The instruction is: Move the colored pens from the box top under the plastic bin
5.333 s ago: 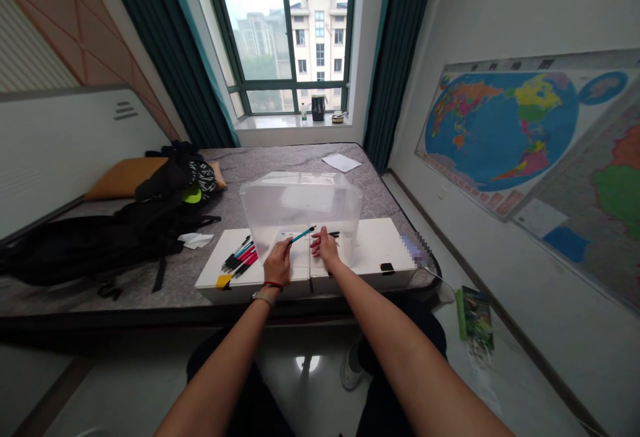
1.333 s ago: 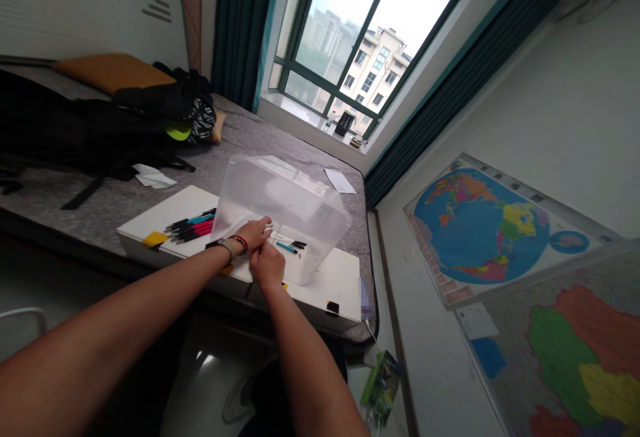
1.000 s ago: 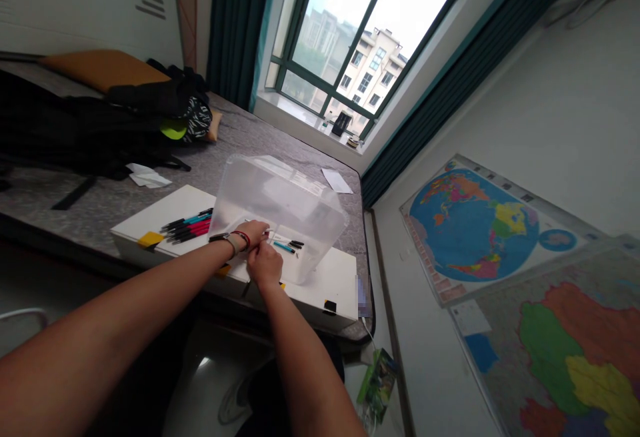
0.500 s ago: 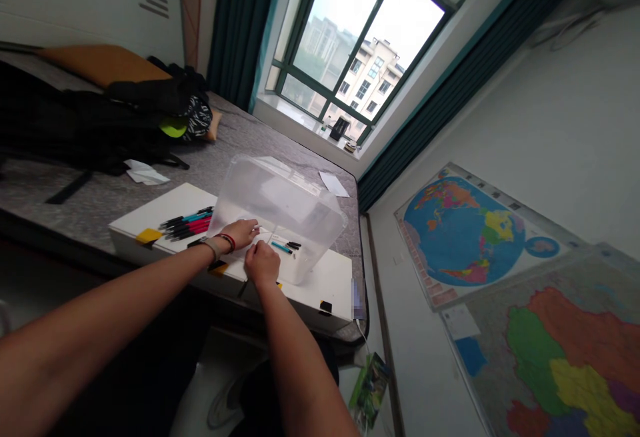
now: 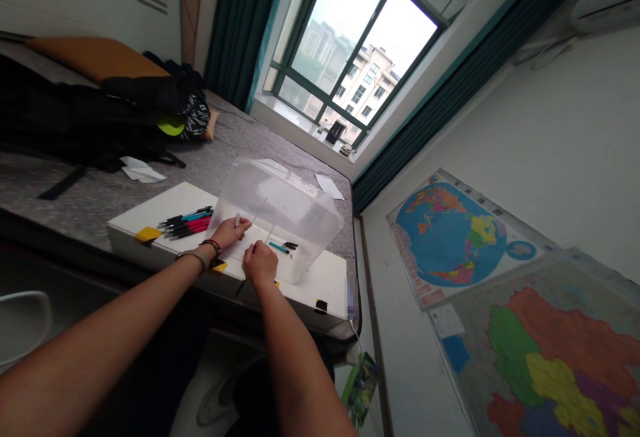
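Note:
My left hand (image 5: 231,232), with bands at the wrist, is closed in a pinch on a thin dark rod (image 5: 260,210) that looks like a pen refill, pointing up and away. Close by on the right, my right hand (image 5: 261,263) is curled closed; whatever its fingers hold is hidden. Both hands are at the open side of a clear plastic box (image 5: 313,214) lying tipped over. Inside it lie a turquoise pen barrel (image 5: 279,248), small black pen parts (image 5: 291,245) and a tiny silver piece (image 5: 291,255). Left of the box rest several black, turquoise and red pens (image 5: 186,224).
Under everything is a long white box (image 5: 320,277) with yellow and black corner pieces, set on a grey mattress (image 5: 240,130). Dark clothing and bags (image 5: 90,117) pile up at the left. Papers (image 5: 143,170) lie behind. Wall maps (image 5: 450,230) hang at the right.
My left hand has drawn slightly left and down, away from my right hand, and the thin rod now shows in its fingers. My right hand has stayed almost in place, still curled.

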